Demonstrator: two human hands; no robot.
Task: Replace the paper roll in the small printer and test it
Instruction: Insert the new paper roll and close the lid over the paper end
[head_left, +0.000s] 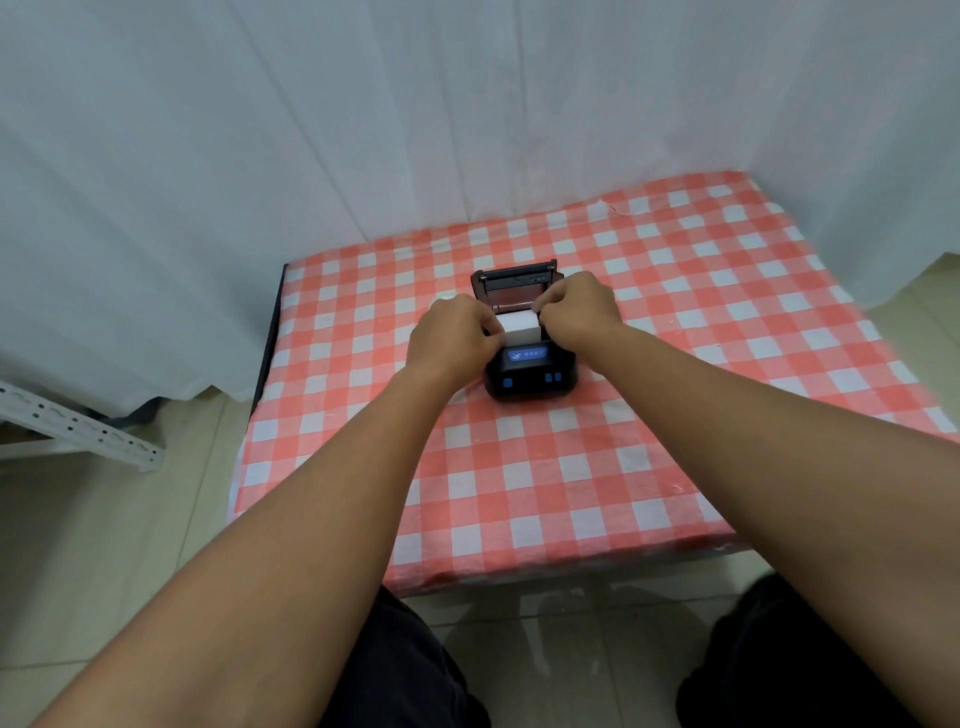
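A small black printer (530, 382) with a lit blue screen and blue buttons stands on the checked cloth, its lid (514, 283) swung open toward the back. A white paper roll (519, 327) sits at the open paper bay. My left hand (449, 338) pinches the roll's left end and my right hand (579, 309) pinches its right end. A small white object (445, 298) peeks out behind my left hand; what it is cannot be told.
The low table (675, 415) is covered in a red-and-white checked cloth. White curtains (311, 130) hang behind and to the right. A white perforated metal rail (78, 431) lies on the tiled floor at left. My dark-trousered knees sit below the table's front edge.
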